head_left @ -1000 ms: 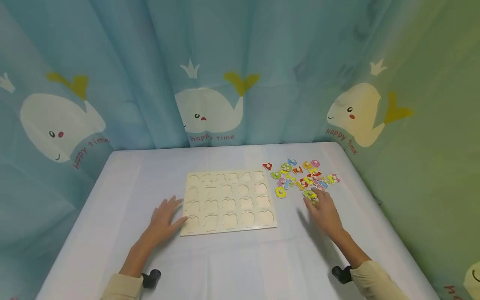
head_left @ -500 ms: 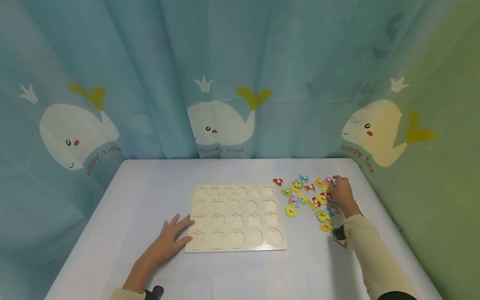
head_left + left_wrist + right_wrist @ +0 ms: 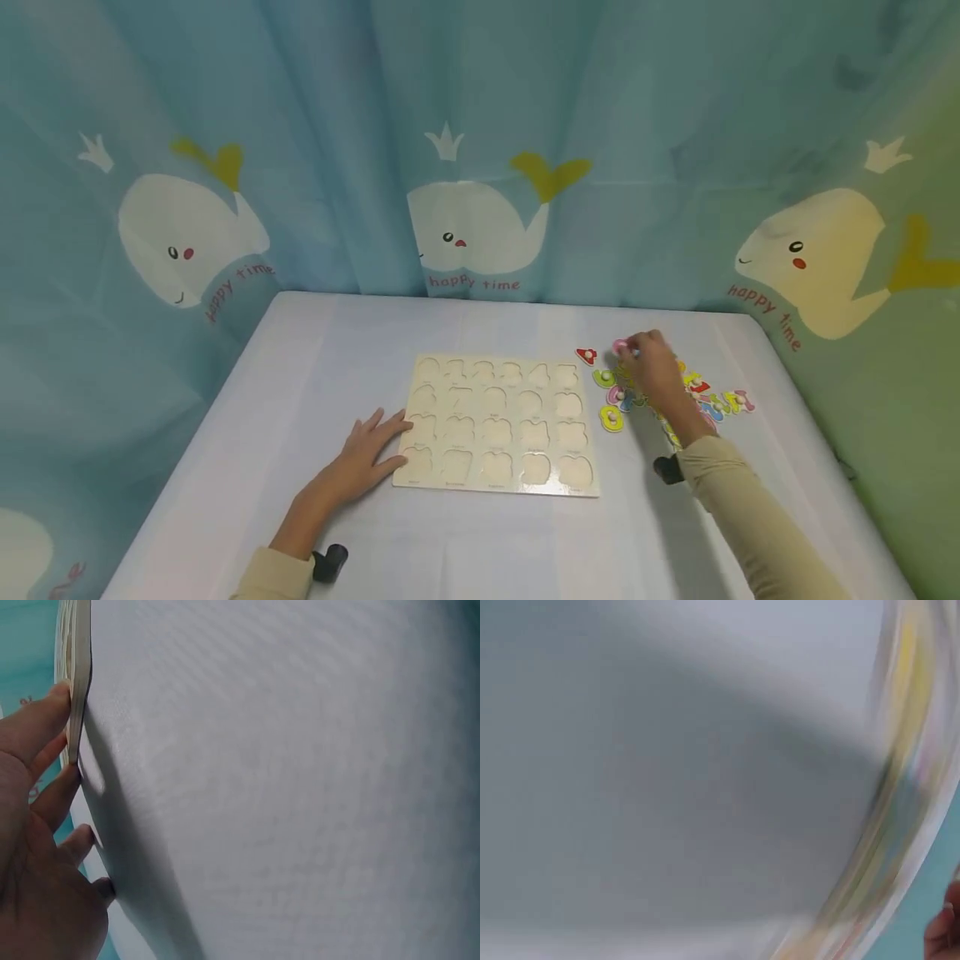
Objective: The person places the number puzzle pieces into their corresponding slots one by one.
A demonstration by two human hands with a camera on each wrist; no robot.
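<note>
Steadying the flat, cream, wooden-looking board (image 3: 495,417) matters here: the left hand (image 3: 367,454) rests outstretched fingers on its nine o'clock edge, so I'd go light. Out around two o'clock, the right hand (image 3: 654,367) looks pinched on a small, pink, rounded painted piece (image 3: 619,345); imo lift high to clear the loose heap of glossy, bright-coloured numerals (image 3: 699,386). Board's got shallow, curvy recesses; the white worktop (image 3: 480,542) looks cloth-covered.
</note>
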